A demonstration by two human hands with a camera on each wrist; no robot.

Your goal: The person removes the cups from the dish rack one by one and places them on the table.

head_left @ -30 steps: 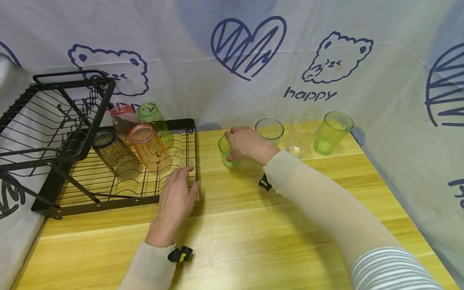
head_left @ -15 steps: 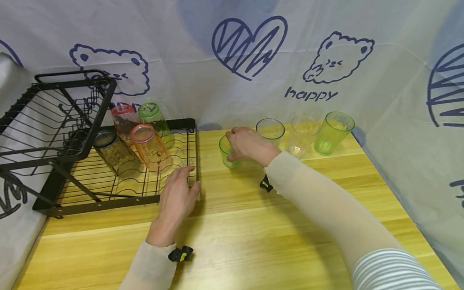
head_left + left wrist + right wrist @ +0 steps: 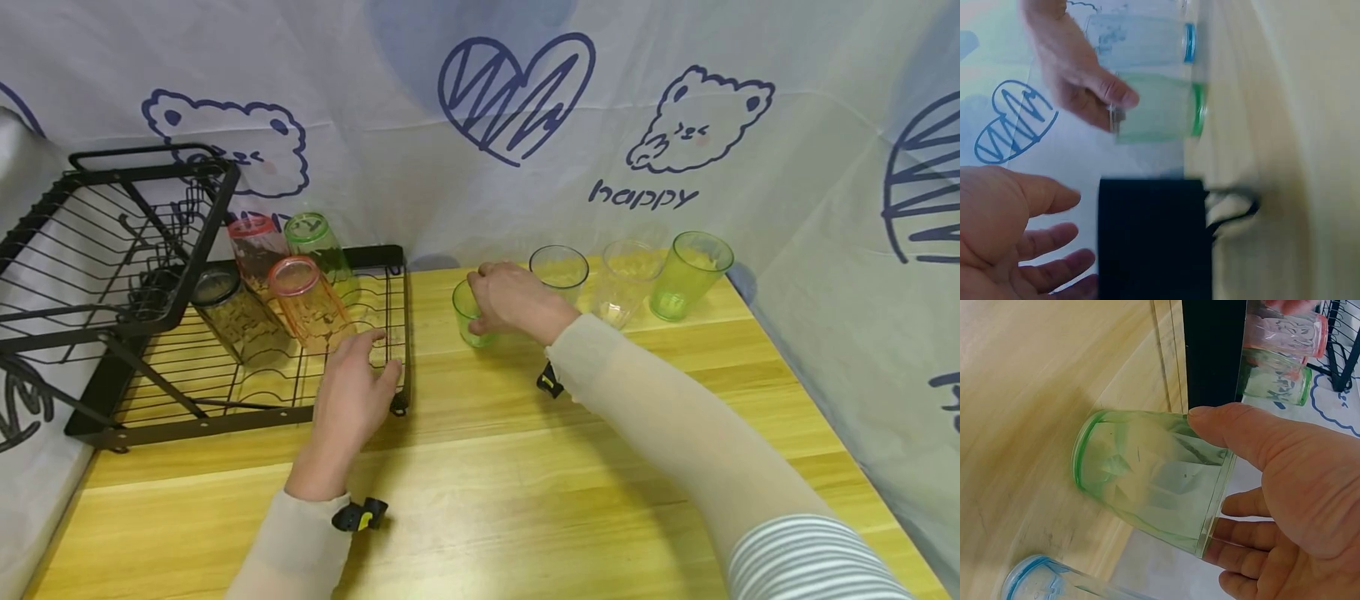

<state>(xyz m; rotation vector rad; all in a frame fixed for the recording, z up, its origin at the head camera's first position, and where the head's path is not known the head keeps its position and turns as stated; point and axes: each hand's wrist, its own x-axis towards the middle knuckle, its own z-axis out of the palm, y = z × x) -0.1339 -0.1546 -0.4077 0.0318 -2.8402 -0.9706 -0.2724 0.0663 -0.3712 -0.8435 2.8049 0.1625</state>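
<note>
The right hand (image 3: 517,300) pinches a green glass (image 3: 467,317) near its top, upright on the counter (image 3: 480,508) beside three other glasses (image 3: 626,287). The left hand (image 3: 348,400), thumb and fingers apart, is by the rack (image 3: 247,418) bearing four upturned glasses (image 3: 309,308).

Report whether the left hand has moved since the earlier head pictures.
Yes: against the black rack, the left hand has shifted left and slightly up in the picture.
</note>
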